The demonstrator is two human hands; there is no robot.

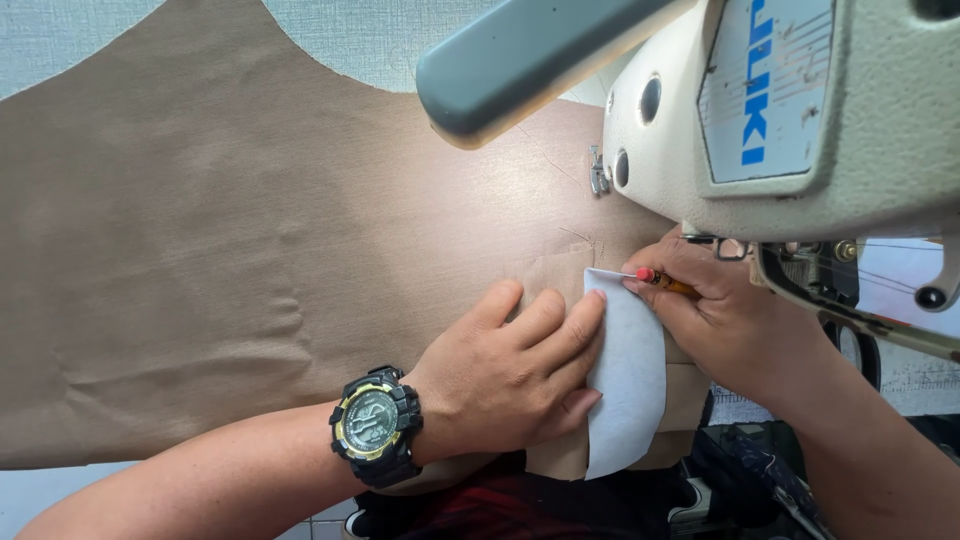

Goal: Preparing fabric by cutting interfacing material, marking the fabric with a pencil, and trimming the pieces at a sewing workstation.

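The left hand [515, 375], a black wristwatch [373, 425] on its wrist, lay flat with fingers [560, 325] spread narrow, pressing the left edge of a white interfacing piece [628, 385] onto a small tan pocket piece [555, 275]. Both sat on the large tan fabric panel [220, 240] spread over the table [60, 35], close to its near edge and just below the sewing machine head [800, 110]. The right hand [725, 320] had its fingers closed around a red-tipped pointed tool [660, 281], its tip touching the white piece's top corner. The white piece looked thin, light and limp, apt to slide or curl; it seemed best held by flat pressure near its edges rather than pinched.
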